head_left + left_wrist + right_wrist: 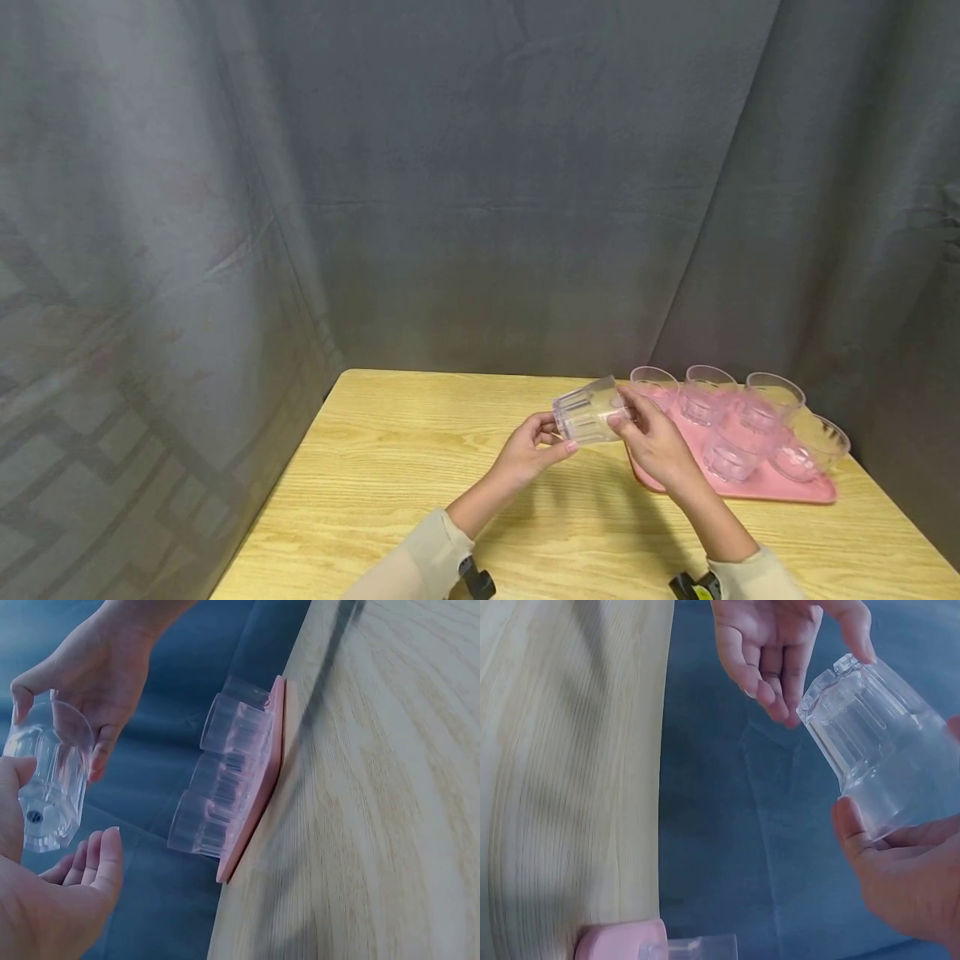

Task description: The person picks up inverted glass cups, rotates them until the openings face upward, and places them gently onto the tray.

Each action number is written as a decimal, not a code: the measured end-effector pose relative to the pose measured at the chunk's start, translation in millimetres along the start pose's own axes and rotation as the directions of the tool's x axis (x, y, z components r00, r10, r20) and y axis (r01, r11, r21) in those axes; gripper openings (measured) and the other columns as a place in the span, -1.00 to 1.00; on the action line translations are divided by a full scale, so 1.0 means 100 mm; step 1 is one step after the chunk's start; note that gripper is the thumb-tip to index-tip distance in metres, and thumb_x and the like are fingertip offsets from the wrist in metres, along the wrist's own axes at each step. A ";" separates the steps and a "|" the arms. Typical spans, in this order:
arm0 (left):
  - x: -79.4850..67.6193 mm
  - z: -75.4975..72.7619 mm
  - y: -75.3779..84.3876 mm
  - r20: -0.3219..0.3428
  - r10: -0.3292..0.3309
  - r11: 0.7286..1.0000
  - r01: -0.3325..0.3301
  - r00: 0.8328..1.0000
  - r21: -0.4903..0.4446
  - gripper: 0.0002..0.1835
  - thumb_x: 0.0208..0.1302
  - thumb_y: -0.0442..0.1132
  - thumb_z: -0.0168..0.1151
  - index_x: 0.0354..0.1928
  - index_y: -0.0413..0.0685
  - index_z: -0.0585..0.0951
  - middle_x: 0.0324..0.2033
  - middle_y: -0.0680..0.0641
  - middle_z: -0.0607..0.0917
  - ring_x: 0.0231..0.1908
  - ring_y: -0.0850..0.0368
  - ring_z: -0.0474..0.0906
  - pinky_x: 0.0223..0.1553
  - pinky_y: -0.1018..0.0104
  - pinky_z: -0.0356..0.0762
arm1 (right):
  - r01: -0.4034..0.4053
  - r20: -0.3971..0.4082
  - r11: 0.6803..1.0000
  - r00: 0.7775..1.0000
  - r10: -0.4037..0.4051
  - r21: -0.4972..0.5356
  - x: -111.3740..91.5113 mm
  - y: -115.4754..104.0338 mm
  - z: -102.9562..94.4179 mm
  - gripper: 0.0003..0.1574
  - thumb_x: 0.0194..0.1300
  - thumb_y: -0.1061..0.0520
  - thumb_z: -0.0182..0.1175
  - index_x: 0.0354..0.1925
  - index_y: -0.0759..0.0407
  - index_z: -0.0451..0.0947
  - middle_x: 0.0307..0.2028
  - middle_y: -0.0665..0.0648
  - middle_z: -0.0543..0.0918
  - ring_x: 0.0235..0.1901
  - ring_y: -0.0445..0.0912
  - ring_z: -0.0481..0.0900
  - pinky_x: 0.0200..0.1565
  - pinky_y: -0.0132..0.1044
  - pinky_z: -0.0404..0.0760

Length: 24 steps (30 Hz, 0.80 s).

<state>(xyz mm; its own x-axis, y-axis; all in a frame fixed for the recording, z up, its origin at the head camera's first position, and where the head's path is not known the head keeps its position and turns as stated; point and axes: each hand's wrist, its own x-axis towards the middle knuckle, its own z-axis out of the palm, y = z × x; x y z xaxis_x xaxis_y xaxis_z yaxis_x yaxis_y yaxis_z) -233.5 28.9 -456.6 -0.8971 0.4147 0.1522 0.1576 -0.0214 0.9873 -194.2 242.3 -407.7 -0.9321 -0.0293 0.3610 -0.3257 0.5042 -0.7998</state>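
A clear plastic tumbler (588, 412) with fluted sides is held tilted above the table, its base toward the left and its rim toward the right. My right hand (660, 442) grips it near the rim, thumb on the near side and fingers around the far side. At the base end is my left hand (525, 450). In the right wrist view the left thumb touches the base edge of the tumbler (877, 735), while the other left fingers extend loosely beside it. A small dark mark shows on the bottom of the tumbler (52, 780) in the left wrist view.
A pink tray (795, 493) lies on the right of the wooden table (420, 425). Several clear tumblers stand upright on it, among them a front one (731, 454) and a back one (708, 396). Grey curtains (480, 183) hang behind and at both sides.
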 end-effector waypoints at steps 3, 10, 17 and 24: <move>0.02 0.01 -0.02 0.011 -0.015 1.000 0.015 1.000 -0.001 -0.45 0.29 -0.27 0.40 0.28 -0.23 0.47 -0.04 -0.04 0.63 -0.14 0.20 0.58 -0.17 0.45 0.58 | -0.003 -0.005 1.000 1.000 0.003 -0.007 0.00 0.02 -0.04 -0.28 0.45 0.22 0.16 0.39 0.60 0.20 0.13 0.54 0.55 0.10 0.26 0.57 -0.03 -0.67 0.41; 0.10 0.08 -0.04 0.014 -0.046 0.998 0.046 0.999 0.031 -0.52 0.28 -0.30 0.39 0.21 -0.22 0.52 -0.05 -0.03 0.63 -0.15 0.17 0.56 -0.25 0.45 0.55 | -0.049 -0.029 0.994 0.998 0.047 -0.094 -0.01 0.08 -0.14 -0.25 0.42 0.17 0.17 0.43 0.47 0.23 0.16 0.49 0.54 0.07 0.23 0.59 -0.03 -0.61 0.41; 0.19 0.16 -0.13 0.038 -0.053 0.995 0.049 0.998 0.091 -0.55 0.27 -0.29 0.39 0.16 -0.19 0.52 -0.04 0.00 0.64 -0.17 0.25 0.53 -0.26 0.48 0.54 | -0.093 -0.020 0.983 0.996 0.091 -0.158 0.00 0.16 -0.22 -0.20 0.41 0.10 0.20 0.43 0.50 0.22 0.03 0.44 0.61 -0.08 0.10 0.61 -0.14 -0.35 0.57; 0.29 0.29 -0.23 0.035 -0.075 0.986 0.069 0.997 0.151 -0.55 0.23 -0.24 0.40 0.14 -0.13 0.53 -0.05 0.02 0.65 -0.18 0.28 0.53 -0.24 0.48 0.54 | -0.120 -0.038 0.962 0.993 0.114 -0.244 0.00 0.23 -0.31 -0.14 0.37 0.04 0.21 0.41 0.53 0.22 0.04 0.46 0.58 -0.07 0.19 0.60 -0.03 -0.06 0.59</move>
<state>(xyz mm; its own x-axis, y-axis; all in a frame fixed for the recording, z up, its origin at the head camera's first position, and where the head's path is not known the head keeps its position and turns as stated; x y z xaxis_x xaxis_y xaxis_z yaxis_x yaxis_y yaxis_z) -250.8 67.4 -475.8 -0.8916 0.4465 0.0760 0.1560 0.1451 0.9770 -196.7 281.0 -411.3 -0.9564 0.0617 0.2853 -0.1627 0.6990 -0.6964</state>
